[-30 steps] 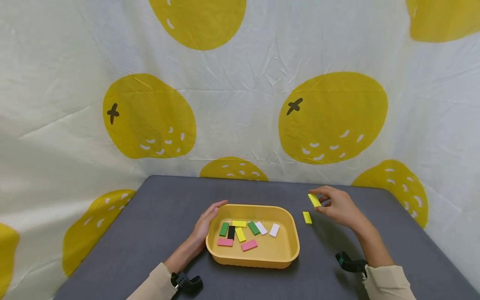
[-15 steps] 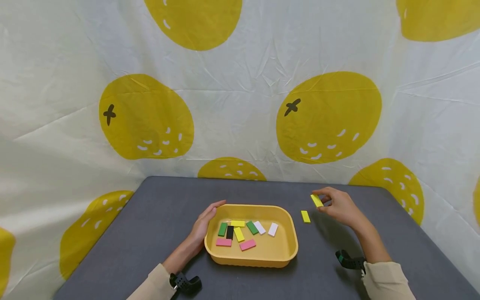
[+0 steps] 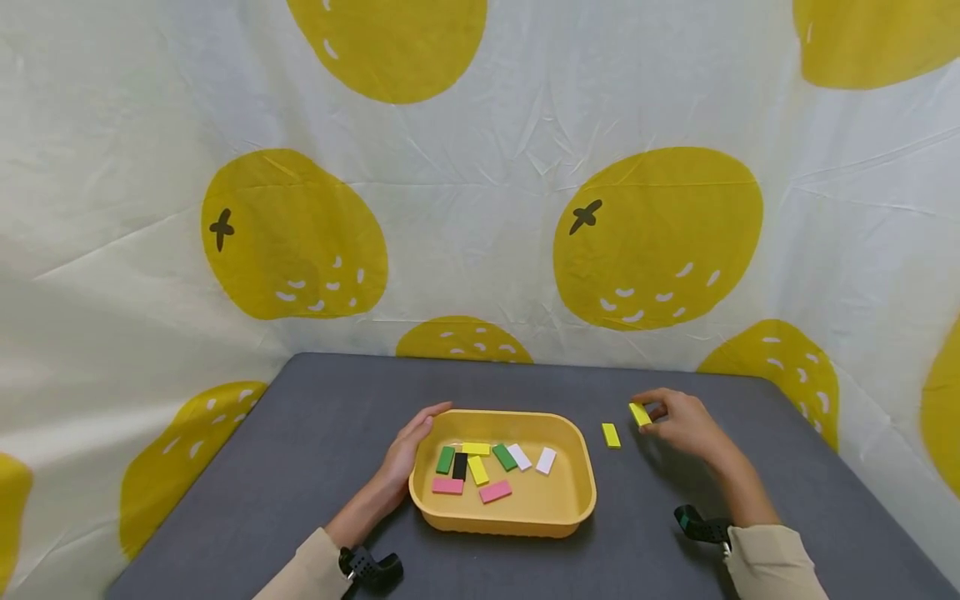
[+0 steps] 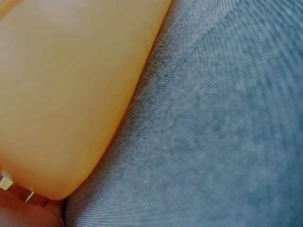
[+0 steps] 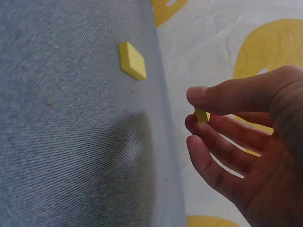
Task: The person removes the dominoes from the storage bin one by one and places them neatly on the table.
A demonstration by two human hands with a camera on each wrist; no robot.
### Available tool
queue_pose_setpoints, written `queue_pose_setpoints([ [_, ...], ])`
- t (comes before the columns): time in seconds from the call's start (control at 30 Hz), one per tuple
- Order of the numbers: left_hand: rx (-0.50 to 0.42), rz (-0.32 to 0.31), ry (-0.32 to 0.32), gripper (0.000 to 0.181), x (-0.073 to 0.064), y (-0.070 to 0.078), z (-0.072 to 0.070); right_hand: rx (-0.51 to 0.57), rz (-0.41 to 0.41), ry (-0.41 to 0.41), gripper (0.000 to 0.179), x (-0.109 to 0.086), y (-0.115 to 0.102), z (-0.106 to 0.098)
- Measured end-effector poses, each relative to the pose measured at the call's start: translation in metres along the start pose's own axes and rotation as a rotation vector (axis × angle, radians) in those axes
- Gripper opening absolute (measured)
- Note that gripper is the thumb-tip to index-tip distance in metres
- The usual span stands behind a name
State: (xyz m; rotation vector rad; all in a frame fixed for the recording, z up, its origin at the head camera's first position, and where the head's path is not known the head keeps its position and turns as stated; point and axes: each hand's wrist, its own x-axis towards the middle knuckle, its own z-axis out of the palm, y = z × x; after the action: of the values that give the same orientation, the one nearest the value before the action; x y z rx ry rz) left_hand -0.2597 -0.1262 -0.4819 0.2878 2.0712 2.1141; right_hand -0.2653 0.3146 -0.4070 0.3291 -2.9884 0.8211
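Note:
My left hand [image 3: 402, 454] holds the left side of a yellow plastic tub [image 3: 517, 527], its fingers reaching round the back left corner. In the left wrist view the tub's outer wall [image 4: 71, 94] hides most of that hand. Between thumb and fingers, my right hand [image 3: 682, 423] pinches a small yellow block [image 3: 640, 414], low over the table right of the tub. Only an end of this block [image 5: 202, 116] shows in the right wrist view. A second yellow block [image 3: 611, 435] lies flat on the table between the tub and the right hand.
Inside the tub lie several domino-like blocks: green [image 3: 445, 460], black [image 3: 460, 466], yellow [image 3: 477, 469], pink [image 3: 496, 492] and white [image 3: 546, 461]. The dark grey tabletop [image 3: 360, 379] ends at a white curtain [image 3: 480, 242] printed with yellow fruit.
The right hand has moved slightly right and lower towards the table with its yellow block. The left hand and the tub keep their places; the view has shifted a little.

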Motion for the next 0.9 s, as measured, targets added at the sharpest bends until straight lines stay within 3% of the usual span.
queue_pose_setpoints([
  [0.47, -0.002, -0.005, 0.002, 0.049, 0.002, -0.001, 0.0, -0.006, -0.021, -0.041, 0.046, 0.003, 0.02, 0.011],
  [0.9, 0.012, -0.009, 0.008, 0.049, 0.001, -0.001, -0.001, -0.024, 0.006, -0.064, 0.048, 0.005, 0.021, 0.015],
])
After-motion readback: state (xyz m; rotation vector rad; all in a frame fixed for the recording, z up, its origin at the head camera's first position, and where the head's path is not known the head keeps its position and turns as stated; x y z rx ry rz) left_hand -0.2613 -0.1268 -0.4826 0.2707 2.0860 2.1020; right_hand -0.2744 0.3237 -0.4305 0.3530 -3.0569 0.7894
